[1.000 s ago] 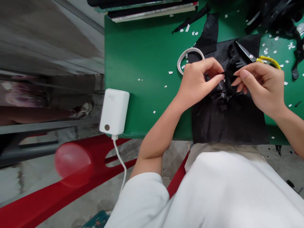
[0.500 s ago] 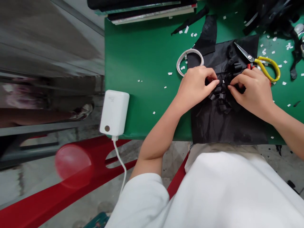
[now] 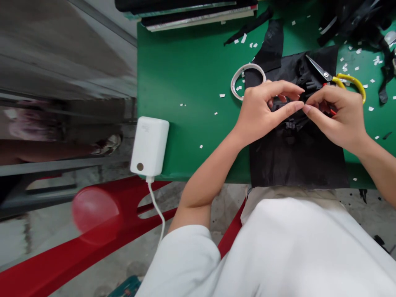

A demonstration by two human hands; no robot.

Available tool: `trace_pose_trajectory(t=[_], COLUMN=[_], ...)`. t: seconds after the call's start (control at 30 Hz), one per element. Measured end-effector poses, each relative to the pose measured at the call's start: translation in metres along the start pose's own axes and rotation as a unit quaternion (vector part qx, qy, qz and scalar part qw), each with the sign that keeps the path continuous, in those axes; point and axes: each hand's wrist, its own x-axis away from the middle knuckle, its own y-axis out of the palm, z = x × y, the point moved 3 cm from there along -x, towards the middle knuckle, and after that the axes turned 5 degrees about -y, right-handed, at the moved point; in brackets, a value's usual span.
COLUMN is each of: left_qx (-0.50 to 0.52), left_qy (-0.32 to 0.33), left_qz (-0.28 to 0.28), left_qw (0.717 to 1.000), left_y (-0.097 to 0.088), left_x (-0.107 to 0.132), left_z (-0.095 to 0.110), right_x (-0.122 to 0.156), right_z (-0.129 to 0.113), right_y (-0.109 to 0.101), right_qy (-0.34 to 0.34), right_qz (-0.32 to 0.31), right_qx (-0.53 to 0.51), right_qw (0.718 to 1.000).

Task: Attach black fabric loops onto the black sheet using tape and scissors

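My left hand (image 3: 266,109) and my right hand (image 3: 337,113) meet fingertip to fingertip just above a black sheet (image 3: 297,156) on the green table (image 3: 185,74). Both pinch a small black piece (image 3: 291,123) lifted from a heap of folded black bits at the sheet's centre. What exactly sits between the fingertips is too small to make out. Yellow-handled scissors (image 3: 340,78) lie right behind my right hand, blades pointing left.
A white tape ring (image 3: 236,78) lies left of the sheet. A white power adapter (image 3: 149,145) with a cable hangs over the table's near left edge. Books (image 3: 198,12) sit at the far edge, black scraps (image 3: 355,20) at far right. White paper flecks dot the table.
Both hands pressed down on the black heap half a second ago; now they have lifted slightly, with fingertips pinched together above it.
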Motion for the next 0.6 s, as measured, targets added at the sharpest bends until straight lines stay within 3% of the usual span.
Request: trace_pose_trajectory(t=[0.27,0.6], left_qx=[0.033,0.035], left_qy=[-0.024,-0.023], left_qz=[-0.012,0.000], left_qw=[0.999,0.999], left_y=[0.0095,0.0098], left_x=[-0.0003,0.0016], left_z=[-0.0047,-0.0035], right_x=[-0.0004,-0.0001], right_z=[-0.0058,-0.0009], right_y=[0.0009,0.0046], right_qy=[-0.069,-0.057], right_qz=[-0.016,-0.022], right_qx=[0.058,0.092], right_qw=[0.996,0.994])
